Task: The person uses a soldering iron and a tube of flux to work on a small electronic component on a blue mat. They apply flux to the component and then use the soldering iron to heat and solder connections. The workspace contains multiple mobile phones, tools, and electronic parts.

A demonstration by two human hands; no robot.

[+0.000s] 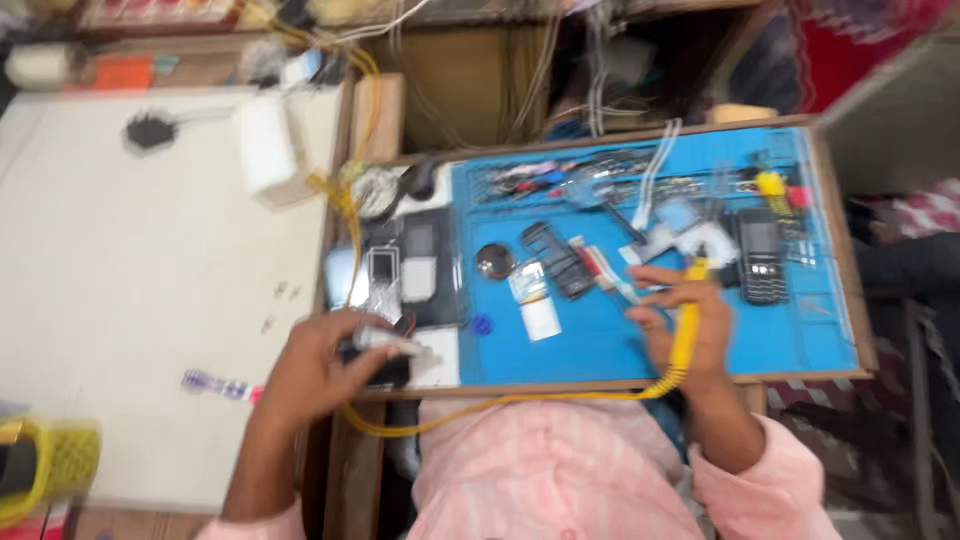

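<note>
The picture is smeared, so small parts blur together. Nearest, at the blue mat's (790, 330) near left corner, the left hand (322, 362) is closed around a small dark gadget (385, 350), mostly hidden by the fingers. On the mat's near edge the right hand (685, 320) pinches a yellow tool (688, 325) whose cord (500, 405) loops off the edge. Farther back, a black phone (762, 257) lies right. Left of the mat, a pale tabletop (150, 300) lies open.
</note>
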